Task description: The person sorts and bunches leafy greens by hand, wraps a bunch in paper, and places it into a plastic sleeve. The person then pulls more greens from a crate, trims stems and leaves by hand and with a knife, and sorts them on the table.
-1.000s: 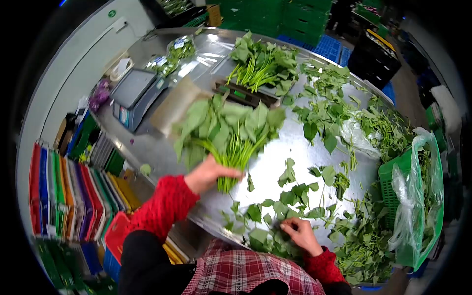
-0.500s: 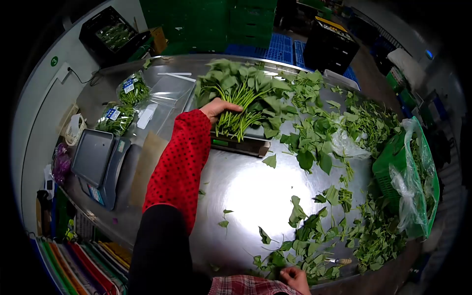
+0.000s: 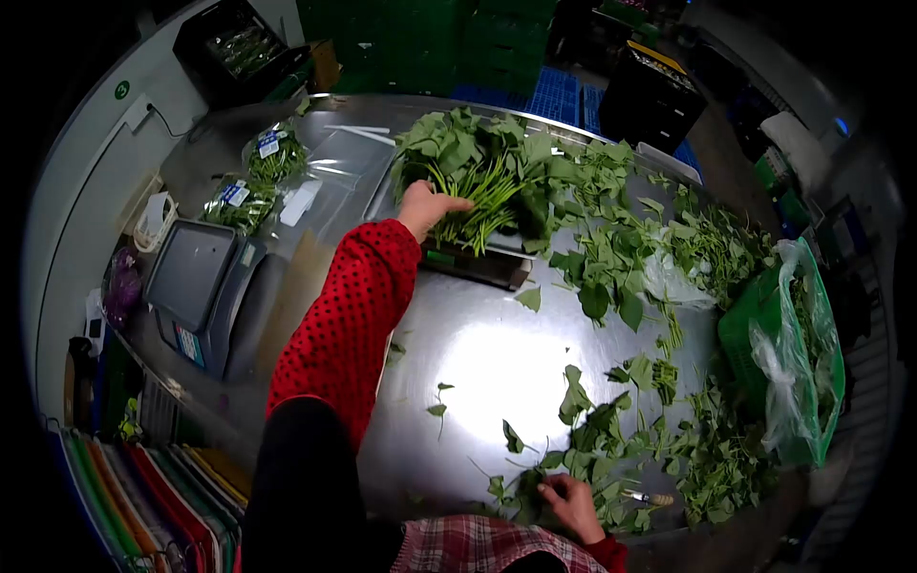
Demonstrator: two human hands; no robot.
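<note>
A thick bunch of leafy greens (image 3: 482, 196) lies over the kitchen scale (image 3: 478, 267), leaves toward the back and cut stems toward me. My left hand (image 3: 427, 207), in a red dotted sleeve, grips its left side, thumb across the stems and the other fingers mostly hidden. The scale's pan is largely covered by the bunch. Near the front edge, my right hand (image 3: 570, 506) is closed with curled fingers, its fingertips against loose leafy sprigs (image 3: 527, 497). Whatever is pinched there cannot be made out.
Loose greens (image 3: 611, 258) spread along the right of the metal table (image 3: 411, 382). A green basket (image 3: 750, 334) lined with plastic stands at the right edge. On the left are a second scale (image 3: 196, 267) and bagged greens (image 3: 239, 203). A small wooden-handled tool (image 3: 652, 498) lies front right.
The left hand has lowered the bunch slightly and shifted it right over the scale. My right hand has moved up from the front edge, farther in among the loose sprigs. The view has tilted a little.
</note>
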